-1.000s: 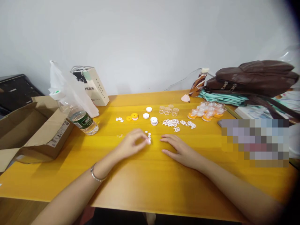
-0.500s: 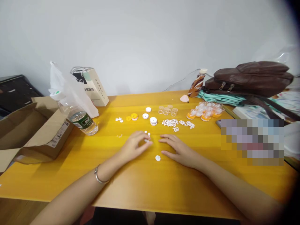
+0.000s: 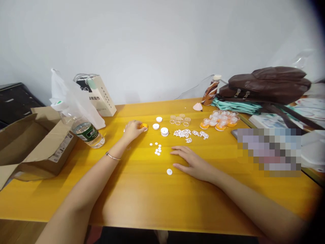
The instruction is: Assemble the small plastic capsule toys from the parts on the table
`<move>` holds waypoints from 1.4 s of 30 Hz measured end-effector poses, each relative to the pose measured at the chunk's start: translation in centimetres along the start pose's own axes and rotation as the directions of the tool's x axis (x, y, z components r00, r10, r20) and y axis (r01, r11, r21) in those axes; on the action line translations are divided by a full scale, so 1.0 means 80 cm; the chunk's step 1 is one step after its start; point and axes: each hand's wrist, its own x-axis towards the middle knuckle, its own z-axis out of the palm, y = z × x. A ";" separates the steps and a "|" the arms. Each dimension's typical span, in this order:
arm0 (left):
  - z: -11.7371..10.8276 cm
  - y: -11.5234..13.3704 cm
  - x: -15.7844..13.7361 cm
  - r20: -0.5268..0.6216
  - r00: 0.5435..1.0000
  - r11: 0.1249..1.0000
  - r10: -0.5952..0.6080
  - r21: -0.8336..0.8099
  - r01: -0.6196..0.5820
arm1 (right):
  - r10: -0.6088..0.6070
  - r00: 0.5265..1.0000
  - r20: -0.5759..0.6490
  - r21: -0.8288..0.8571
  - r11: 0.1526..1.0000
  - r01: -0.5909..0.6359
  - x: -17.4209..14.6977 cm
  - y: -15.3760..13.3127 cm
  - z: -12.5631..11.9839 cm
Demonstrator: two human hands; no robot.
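Note:
My left hand (image 3: 133, 130) is at the yellow plastic discs (image 3: 144, 125), thumb and fingers bent around one; the hand partly hides them. Resting on the table, my right hand (image 3: 190, 161) has its fingers apart and holds nothing. Close to its thumb lies a single white disc (image 3: 169, 171) with a raised centre. Several small white round pieces (image 3: 157, 149) are scattered between the hands. Larger white wheel-like discs (image 3: 164, 131) sit farther back, some stacked. White openwork cut-out pieces (image 3: 181, 133) lie beyond my right hand, and clear plastic cups (image 3: 179, 119) stand behind those.
Orange-and-clear assembled pieces (image 3: 220, 120) cluster at the right, near a brown bag (image 3: 266, 84) and a drink bottle (image 3: 211, 89). A pink cone-shaped piece (image 3: 197, 106) lies nearby. On the left are a tilted water bottle (image 3: 87, 133), an open cardboard box (image 3: 48, 142) and a paper bag (image 3: 101, 95).
My left hand has moved left and away from me, from the small white pieces to the yellow discs. The small white pieces are now uncovered. My right hand stays in place.

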 end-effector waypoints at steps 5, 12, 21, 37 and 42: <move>-0.015 0.029 -0.031 -0.058 0.996 0.995 0.066 -0.070 -0.070 | 0.011 1.000 0.003 -0.007 1.000 -0.011 -0.001 0.001 0.001; -0.026 0.092 -0.146 0.257 0.756 0.768 0.602 -0.446 -0.459 | -0.023 1.000 -0.019 0.027 0.999 0.024 -0.002 0.007 0.002; -0.008 0.096 -0.161 0.333 0.743 0.802 0.580 -0.389 -0.453 | -0.028 0.999 -0.028 0.090 0.995 0.031 -0.001 0.006 0.002; -0.002 0.102 -0.174 0.226 0.809 0.818 0.543 -0.358 -0.450 | -0.019 0.999 -0.026 0.034 0.999 0.020 -0.006 -0.004 0.012; 0.000 0.103 -0.172 0.232 0.812 0.822 0.535 -0.367 -0.436 | -0.012 1.000 -0.002 0.011 1.000 0.012 -0.006 -0.005 0.010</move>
